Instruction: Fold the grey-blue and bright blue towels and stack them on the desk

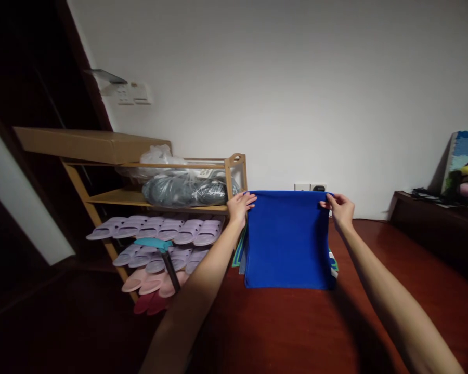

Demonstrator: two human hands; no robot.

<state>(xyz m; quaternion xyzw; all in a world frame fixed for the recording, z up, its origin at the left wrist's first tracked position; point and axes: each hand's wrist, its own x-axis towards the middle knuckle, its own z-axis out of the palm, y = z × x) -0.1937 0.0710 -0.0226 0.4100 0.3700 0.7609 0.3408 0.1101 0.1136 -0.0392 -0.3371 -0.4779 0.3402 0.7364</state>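
A plain blue cloth (288, 241), folded into a rough square, hangs between my two hands. My left hand (239, 205) pinches its upper left corner, and my right hand (340, 209) grips the upper right one. The cloth's lower edge reaches down to the reddish-brown wooden surface (273, 332). Behind it, green-striped fabric (239, 252) sticks out on the left, with more striped fabric (333, 262) on the right. The cloth hides most of what lies there.
To the left stands a wooden rack (234, 174) with rows of lilac slippers (185, 232), plastic-wrapped items (187, 189) and a cardboard box (93, 145). A teal-topped handle (156, 244) rises before it. A dark ledge (432, 228) with a picture (464, 150) is at right.
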